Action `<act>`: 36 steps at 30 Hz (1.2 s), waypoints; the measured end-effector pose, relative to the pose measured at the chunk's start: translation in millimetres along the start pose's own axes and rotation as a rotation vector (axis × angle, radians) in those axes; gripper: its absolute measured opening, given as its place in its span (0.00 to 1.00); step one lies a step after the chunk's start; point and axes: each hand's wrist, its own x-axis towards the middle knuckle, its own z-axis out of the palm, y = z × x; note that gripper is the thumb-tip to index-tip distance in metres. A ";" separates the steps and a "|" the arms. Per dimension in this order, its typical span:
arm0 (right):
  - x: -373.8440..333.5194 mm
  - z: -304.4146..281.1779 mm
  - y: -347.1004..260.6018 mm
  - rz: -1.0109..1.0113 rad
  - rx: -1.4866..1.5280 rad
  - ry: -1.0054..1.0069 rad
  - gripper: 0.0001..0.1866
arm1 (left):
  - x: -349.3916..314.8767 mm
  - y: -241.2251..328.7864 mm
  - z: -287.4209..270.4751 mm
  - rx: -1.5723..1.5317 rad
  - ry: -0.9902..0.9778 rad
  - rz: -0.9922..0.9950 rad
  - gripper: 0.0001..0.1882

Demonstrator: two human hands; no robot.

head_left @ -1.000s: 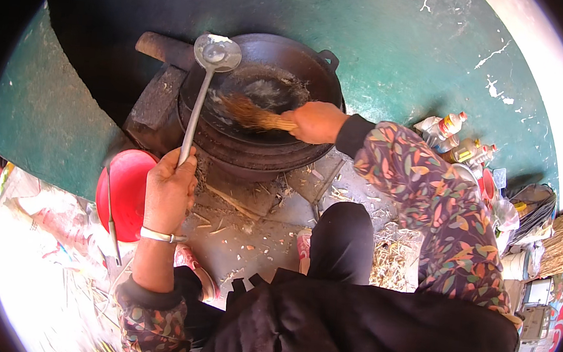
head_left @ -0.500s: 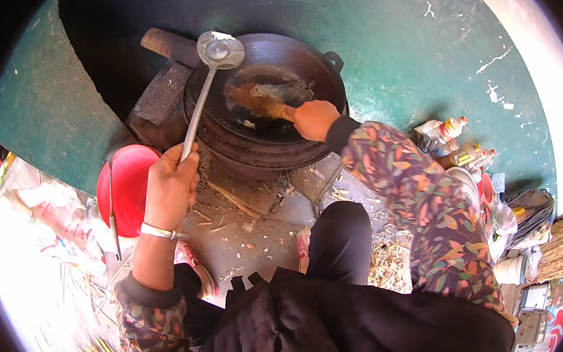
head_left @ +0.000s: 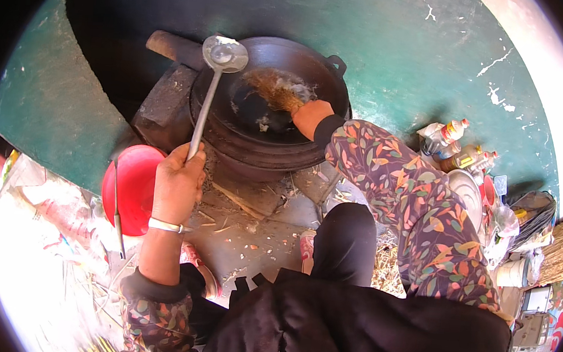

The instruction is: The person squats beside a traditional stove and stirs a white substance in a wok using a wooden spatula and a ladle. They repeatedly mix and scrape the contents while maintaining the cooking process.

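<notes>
My left hand [head_left: 177,181] is closed round the handle of a metal ladle [head_left: 225,54]. Its bowl, with some white residue at the rim, hangs over the left side of a large dark wok [head_left: 217,108]. In my right hand [head_left: 312,117] is a straw brush [head_left: 281,95], gripped at its near end, with the bristles down in the wok. Shallow liquid with pale foam and white bits lies in the wok around the bristles. The wok sits on a round dark stove [head_left: 263,156].
Left of the stove stands a red basin [head_left: 118,193] with a thin dark rod across it. Bricks [head_left: 165,101] adjoin the stove. Several bottles [head_left: 454,130] and a plastic bag line the green wall at the right. Straw [head_left: 390,261] litters the floor.
The brush has swept across the wok, its bristles now fanned toward the far side. Ladle and left hand keep nearly the same place over the wok.
</notes>
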 end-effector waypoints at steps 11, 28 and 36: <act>0.7 -45.2 -21.6 -0.046 0.258 -0.097 0.10 | 1.9 1.0 0.9 0.074 -0.011 0.022 0.14; 22.0 -1.3 17.4 0.153 0.258 -0.115 0.12 | 20.4 -21.7 -0.7 0.220 -0.012 0.115 0.14; -23.9 -31.7 23.3 0.031 0.362 -0.211 0.18 | 48.2 -36.1 1.4 0.919 0.033 0.201 0.14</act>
